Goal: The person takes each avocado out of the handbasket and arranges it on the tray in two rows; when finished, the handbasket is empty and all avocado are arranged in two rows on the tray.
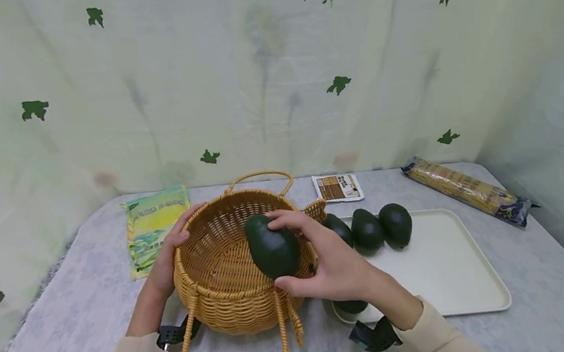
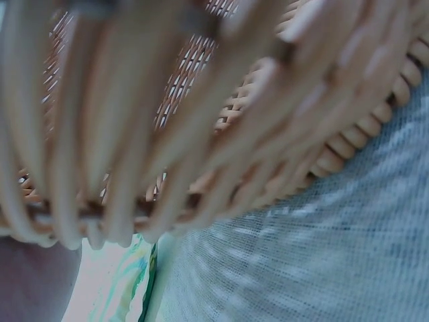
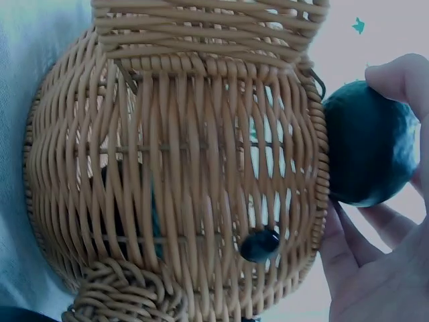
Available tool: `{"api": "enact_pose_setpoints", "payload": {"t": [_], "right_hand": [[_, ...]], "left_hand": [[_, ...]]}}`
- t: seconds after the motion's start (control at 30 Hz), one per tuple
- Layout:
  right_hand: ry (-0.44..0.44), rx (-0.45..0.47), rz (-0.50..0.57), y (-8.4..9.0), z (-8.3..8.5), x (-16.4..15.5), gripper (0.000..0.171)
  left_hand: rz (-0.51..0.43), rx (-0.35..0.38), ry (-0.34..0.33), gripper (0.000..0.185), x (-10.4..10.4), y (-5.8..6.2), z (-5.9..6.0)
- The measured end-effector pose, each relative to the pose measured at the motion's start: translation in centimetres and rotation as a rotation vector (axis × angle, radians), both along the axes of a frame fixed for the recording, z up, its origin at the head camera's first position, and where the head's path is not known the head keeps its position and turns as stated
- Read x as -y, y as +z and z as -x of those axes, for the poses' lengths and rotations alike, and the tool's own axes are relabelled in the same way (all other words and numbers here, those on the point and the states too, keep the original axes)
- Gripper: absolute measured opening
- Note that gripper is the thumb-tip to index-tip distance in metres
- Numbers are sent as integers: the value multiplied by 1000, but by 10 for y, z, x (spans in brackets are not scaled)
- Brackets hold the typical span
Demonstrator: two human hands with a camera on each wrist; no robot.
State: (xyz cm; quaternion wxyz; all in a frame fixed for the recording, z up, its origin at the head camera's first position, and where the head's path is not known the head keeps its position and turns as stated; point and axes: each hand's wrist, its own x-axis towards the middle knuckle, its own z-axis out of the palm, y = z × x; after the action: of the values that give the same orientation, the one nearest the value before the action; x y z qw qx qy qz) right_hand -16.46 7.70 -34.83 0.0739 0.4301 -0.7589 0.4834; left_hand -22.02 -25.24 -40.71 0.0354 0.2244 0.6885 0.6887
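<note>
A round wicker basket (image 1: 236, 306) with looped handles stands on the table. My left hand (image 1: 166, 259) grips its left side near the rim. Above the basket's right inner edge, my right hand (image 1: 328, 255) holds a dark green avocado (image 1: 273, 246) between thumb and fingers. In the right wrist view that avocado (image 3: 369, 144) is just beyond the rim, and a dark shape shows through the weave. More avocados (image 1: 396, 225) sit on a white tray (image 1: 439, 262) to the right; one (image 1: 351, 306) is partly hidden under my right hand.
A green and yellow packet (image 1: 153, 221) lies behind my left hand. Towards the back are a small white and brown sachet (image 1: 338, 188) and a long pack of noodles (image 1: 467, 190). A printed curtain (image 1: 245, 83) hangs behind the table.
</note>
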Motion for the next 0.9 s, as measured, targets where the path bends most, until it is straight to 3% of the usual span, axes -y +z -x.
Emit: {"api": "enact_pose_setpoints", "payload": {"t": [0.3,0.67,0.9], "right_hand": [[-18,-67,-107,10,-1,-16,73],[-38,36,-180,18,-2,-32,72],[-54,1,-203,17,1,-39,98]], "left_hand": [[-4,13,6,60,-1,1,0],[0,15,15,59,-1,4,-3],[-9,8,-1,60,-2,3,-2]]}}
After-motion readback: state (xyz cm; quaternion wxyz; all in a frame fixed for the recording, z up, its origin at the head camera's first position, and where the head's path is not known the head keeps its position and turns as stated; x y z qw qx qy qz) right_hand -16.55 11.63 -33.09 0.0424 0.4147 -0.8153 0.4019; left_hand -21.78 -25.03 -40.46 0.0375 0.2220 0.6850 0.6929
